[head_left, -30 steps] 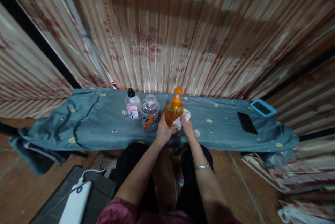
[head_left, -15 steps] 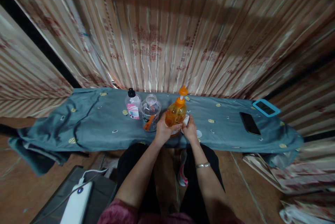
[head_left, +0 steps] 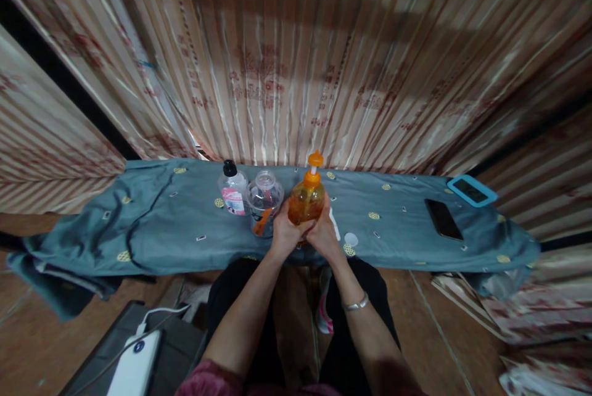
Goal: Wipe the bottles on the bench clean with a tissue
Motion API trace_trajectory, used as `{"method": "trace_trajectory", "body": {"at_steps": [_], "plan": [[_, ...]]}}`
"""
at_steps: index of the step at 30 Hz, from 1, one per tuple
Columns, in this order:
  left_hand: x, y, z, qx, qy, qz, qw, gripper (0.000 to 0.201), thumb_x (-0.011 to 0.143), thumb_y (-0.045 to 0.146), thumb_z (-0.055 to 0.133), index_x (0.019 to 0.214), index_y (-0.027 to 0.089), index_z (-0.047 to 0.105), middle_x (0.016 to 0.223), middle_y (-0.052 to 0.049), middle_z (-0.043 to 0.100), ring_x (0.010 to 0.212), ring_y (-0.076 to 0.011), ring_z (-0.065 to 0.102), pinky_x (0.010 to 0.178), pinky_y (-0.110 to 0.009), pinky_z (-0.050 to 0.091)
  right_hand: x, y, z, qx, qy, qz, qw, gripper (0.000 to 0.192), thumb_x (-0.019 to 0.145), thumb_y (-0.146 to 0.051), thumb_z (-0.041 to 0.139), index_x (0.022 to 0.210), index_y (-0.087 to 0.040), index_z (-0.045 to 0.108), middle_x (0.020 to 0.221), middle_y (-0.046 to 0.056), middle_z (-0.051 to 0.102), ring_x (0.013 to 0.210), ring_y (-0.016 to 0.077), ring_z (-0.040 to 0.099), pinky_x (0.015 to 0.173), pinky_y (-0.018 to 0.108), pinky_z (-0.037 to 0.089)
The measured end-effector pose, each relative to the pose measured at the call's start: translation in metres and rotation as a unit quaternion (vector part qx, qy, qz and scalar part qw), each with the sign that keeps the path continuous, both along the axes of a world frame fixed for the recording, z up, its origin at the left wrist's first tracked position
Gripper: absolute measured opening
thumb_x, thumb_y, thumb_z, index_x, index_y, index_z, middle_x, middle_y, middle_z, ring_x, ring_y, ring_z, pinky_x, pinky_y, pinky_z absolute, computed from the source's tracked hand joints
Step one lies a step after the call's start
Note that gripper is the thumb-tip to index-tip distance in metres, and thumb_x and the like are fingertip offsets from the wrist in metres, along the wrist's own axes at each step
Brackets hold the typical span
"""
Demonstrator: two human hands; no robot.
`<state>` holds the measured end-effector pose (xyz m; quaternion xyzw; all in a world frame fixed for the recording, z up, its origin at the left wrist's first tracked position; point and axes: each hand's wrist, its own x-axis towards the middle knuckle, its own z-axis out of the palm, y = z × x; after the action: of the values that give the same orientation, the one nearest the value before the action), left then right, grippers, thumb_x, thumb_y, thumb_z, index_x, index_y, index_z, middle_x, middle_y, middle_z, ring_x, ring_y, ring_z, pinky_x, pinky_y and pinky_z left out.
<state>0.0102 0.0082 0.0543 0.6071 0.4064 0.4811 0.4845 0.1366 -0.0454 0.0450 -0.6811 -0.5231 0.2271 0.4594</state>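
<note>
Upright near the middle of the cloth-covered table stands an amber pump bottle [head_left: 307, 202] with an orange pump head. My left hand [head_left: 287, 229] wraps its left side and my right hand [head_left: 322, 234] its right side, the thumbs meeting at the front. Close by my left hand is a clear plastic jar [head_left: 264, 202] with an orange and black label. Left of that jar stands a clear bottle [head_left: 234, 191] with a black cap and pink label. A white object [head_left: 335, 225], partly hidden, lies beside my right hand. A small white disc [head_left: 351, 240] rests nearby.
A dark phone [head_left: 443, 218] and a blue-framed device [head_left: 472, 190] lie at the right of the teal cloth [head_left: 161, 223]. Striped curtains [head_left: 287, 63] hang behind the table. At lower left, a white power bank [head_left: 135, 364] with a cable sits on a dark box [head_left: 180, 337].
My right hand has let go of the white object, now lying on the cloth, and closed round the pump bottle's right side. The bottle appears slightly further left.
</note>
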Motion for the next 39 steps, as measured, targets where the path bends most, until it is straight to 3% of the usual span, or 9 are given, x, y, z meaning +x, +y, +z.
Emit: {"method": "trace_trajectory", "body": {"at_steps": [3,6,10,14,18,22,26,30,39], "plan": [[0.0,0.004,0.001,0.008,-0.005,0.002,1.0,0.071,0.062,0.02,0.092,0.127,0.016,0.066,0.122,-0.011,0.078,0.118,-0.0331,0.073,0.11,-0.048,0.056,-0.01,0.007,-0.001,0.018,0.002,-0.023,1.0,0.098,0.088,-0.037,0.078,0.166,-0.021,0.021,0.142,0.018,0.061,0.118,0.035,0.069,0.102,0.059,0.056],[0.003,0.006,0.004,0.021,-0.014,-0.005,1.0,0.077,0.069,0.025,0.09,0.14,0.017,0.06,0.138,-0.014,0.072,0.132,-0.0348,0.068,0.118,-0.05,0.051,-0.012,0.013,0.005,0.048,0.01,-0.026,0.998,0.088,0.091,-0.044,0.077,0.162,-0.021,0.03,0.137,0.016,0.064,0.115,0.0325,0.07,0.101,0.056,0.057],[0.008,0.001,0.004,0.061,-0.003,-0.005,0.998,0.091,0.077,0.035,0.086,0.157,0.017,0.045,0.165,-0.018,0.049,0.155,-0.0373,0.045,0.131,-0.052,0.034,-0.005,0.029,0.017,0.071,0.022,-0.029,0.997,0.08,0.095,-0.051,0.074,0.158,-0.02,0.037,0.128,0.013,0.069,0.104,0.0275,0.073,0.094,0.05,0.061],[0.01,-0.007,-0.004,0.074,0.009,-0.013,0.997,0.088,0.086,0.042,0.078,0.162,0.02,0.038,0.174,-0.016,0.034,0.164,-0.0335,0.028,0.136,-0.052,0.024,0.015,0.057,0.024,0.054,0.02,-0.093,0.994,0.08,0.095,-0.05,0.076,0.158,-0.019,0.038,0.123,0.012,0.071,0.104,0.028,0.074,0.095,0.051,0.06],[0.01,-0.011,-0.013,0.07,0.012,-0.025,0.997,0.082,0.088,0.04,0.076,0.16,0.023,0.042,0.174,-0.014,0.036,0.164,-0.0339,0.029,0.135,-0.054,0.027,0.048,0.084,0.028,0.029,0.003,-0.143,0.989,0.07,0.091,-0.041,0.083,0.149,-0.019,0.051,0.124,0.01,0.071,0.108,0.0277,0.072,0.097,0.051,0.06],[0.005,-0.013,-0.014,0.072,0.022,-0.056,0.996,0.071,0.088,0.033,0.075,0.154,0.022,0.052,0.165,-0.015,0.05,0.157,-0.0341,0.043,0.131,-0.056,0.034,0.087,0.098,0.027,0.013,-0.021,-0.177,0.984,0.058,0.091,-0.038,0.084,0.14,-0.019,0.059,0.123,0.009,0.071,0.106,0.0263,0.072,0.097,0.05,0.06],[-0.002,-0.015,-0.01,0.047,0.042,-0.102,0.993,0.055,0.089,0.029,0.074,0.143,0.02,0.064,0.151,-0.016,0.064,0.144,-0.0329,0.059,0.126,-0.053,0.043,0.124,0.105,0.02,0.003,-0.032,-0.203,0.979,0.06,0.093,-0.038,0.081,0.144,-0.019,0.055,0.126,0.01,0.069,0.107,0.0274,0.071,0.095,0.051,0.061],[-0.004,-0.016,-0.005,0.031,0.056,-0.105,0.992,0.051,0.086,0.024,0.076,0.137,0.02,0.069,0.147,-0.015,0.068,0.14,-0.0327,0.062,0.124,-0.052,0.046,0.15,0.11,0.013,0.011,-0.043,-0.213,0.976,0.072,0.091,-0.036,0.083,0.151,-0.02,0.049,0.137,0.013,0.064,0.121,0.0325,0.066,0.105,0.059,0.055],[-0.004,-0.018,-0.009,0.01,0.069,-0.112,0.991,0.04,0.087,0.021,0.076,0.127,0.018,0.074,0.126,-0.013,0.079,0.12,-0.0282,0.074,0.112,-0.045,0.056,0.165,0.109,-0.01,0.055,-0.053,-0.198,0.977,0.091,0.088,-0.037,0.085,0.162,-0.023,0.035,0.15,0.016,0.057,0.13,0.0355,0.062,0.112,0.062,0.049]]}}
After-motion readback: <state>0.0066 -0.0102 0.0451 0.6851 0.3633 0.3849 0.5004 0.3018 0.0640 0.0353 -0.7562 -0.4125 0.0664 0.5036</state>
